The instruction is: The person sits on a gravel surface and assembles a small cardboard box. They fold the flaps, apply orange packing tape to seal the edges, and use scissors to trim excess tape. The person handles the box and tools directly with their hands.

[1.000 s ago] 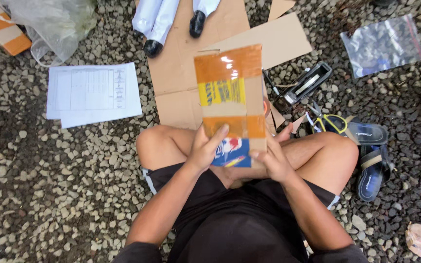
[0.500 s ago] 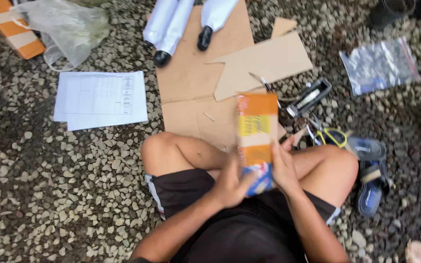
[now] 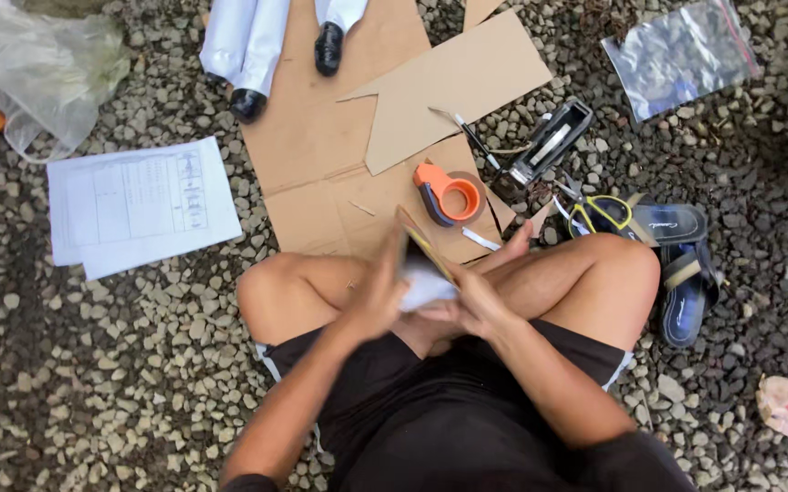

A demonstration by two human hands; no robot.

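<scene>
Both hands, left hand (image 3: 378, 296) and right hand (image 3: 478, 305), grip the small taped box (image 3: 423, 264) over the lap; it has turned edge-on since a moment ago, uncovering the orange tape dispenser (image 3: 449, 193) on the cardboard sheet's (image 3: 312, 137) near edge.

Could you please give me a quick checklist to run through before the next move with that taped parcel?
1. Both hands on the parcel: left hand and right hand grip it: ok.
2. Parcel seen edge-on, faces hidden: cannot tell if sealed.
3. Orange tape dispenser lying on the cardboard sheet, close ahead: ok.
4. Yellow-handled scissors lying by the right knee: ok.
5. Printed papers lying apart on the gravel: ok.
</scene>
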